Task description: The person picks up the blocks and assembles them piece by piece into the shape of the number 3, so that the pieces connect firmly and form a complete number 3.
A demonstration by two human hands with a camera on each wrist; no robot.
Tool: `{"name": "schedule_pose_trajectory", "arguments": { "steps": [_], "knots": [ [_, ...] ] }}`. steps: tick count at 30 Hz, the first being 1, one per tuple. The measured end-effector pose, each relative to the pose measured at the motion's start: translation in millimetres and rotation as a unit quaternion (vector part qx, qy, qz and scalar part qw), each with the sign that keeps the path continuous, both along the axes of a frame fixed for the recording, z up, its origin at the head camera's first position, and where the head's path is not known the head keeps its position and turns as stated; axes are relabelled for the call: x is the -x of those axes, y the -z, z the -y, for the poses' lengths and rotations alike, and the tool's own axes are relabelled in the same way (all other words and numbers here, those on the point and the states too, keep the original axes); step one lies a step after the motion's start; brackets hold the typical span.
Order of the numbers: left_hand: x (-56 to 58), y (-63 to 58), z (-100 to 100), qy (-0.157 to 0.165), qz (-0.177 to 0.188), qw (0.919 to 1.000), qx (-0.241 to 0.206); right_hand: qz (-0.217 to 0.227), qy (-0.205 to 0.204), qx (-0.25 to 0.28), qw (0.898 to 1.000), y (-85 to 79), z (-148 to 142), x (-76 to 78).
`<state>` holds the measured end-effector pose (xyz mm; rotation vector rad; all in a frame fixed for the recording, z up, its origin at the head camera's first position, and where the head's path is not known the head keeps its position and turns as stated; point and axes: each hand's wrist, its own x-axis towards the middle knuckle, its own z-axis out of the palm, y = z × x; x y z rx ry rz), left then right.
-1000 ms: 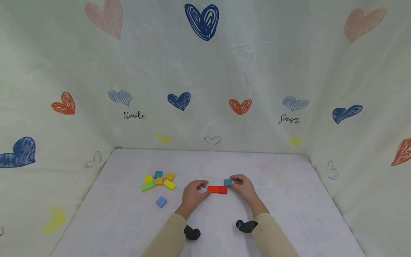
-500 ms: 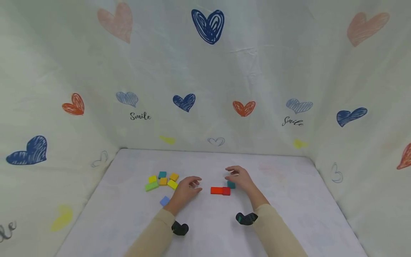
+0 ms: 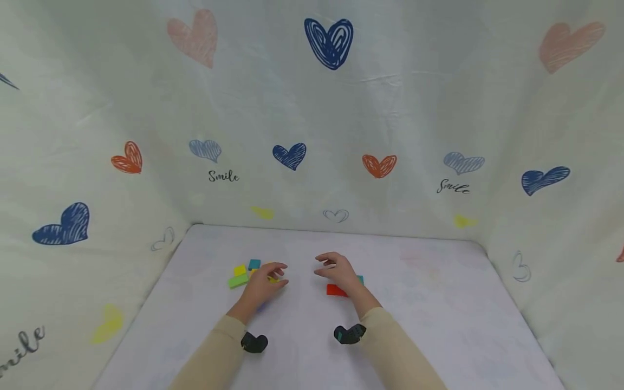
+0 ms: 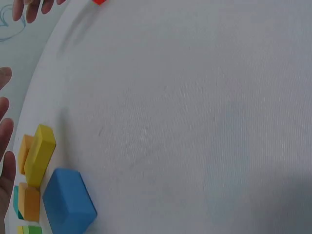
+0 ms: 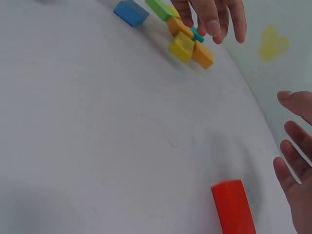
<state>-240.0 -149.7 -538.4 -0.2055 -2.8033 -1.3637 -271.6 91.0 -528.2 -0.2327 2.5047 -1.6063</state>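
My left hand hovers with relaxed fingers over the cluster of coloured blocks and holds nothing. Under and beside it lie a green block, a yellow block and a teal block. A blue block, a second yellow block and an orange block show in the left wrist view. My right hand, fingers loosely spread and holding nothing, is above the table near a red block. Behind that wrist a teal block is partly hidden; the darker red block is covered.
The blocks lie on a white-covered table. Pale cloth walls printed with hearts rise behind it and at both sides. Each wrist wears a black camera mount, and the sleeves are beige.
My right hand has let go of the teal block beside the red ones and moved left. My left hand has left the red block and moved left over the block cluster. The head view has shifted slightly.
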Motion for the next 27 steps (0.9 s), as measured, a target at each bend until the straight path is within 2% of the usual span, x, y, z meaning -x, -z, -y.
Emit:
{"name": "schedule_pose_trajectory", "arguments": {
  "steps": [8, 14, 21, 27],
  "knots": [
    [-1.8, -2.9, 30.3, -0.035, 0.02, 0.9991, 0.013, 0.013, -0.041, 0.02, 0.999, 1.4, 42.3, 1.7],
    [3.3, 1.6, 48.4, -0.054, 0.012, 0.9981, 0.027, -0.011, -0.075, -0.009, 0.997, -2.1, 64.7, 5.0],
    [11.0, 6.4, 63.0, -0.06, 0.026, 0.997, 0.041, -0.013, -0.099, -0.039, 0.994, -7.8, 86.6, 9.0],
    [15.5, 8.7, 72.1, -0.055, 0.013, 0.996, 0.07, -0.003, -0.101, -0.051, 0.994, -5.9, 100.6, 11.8]
  ]
}}
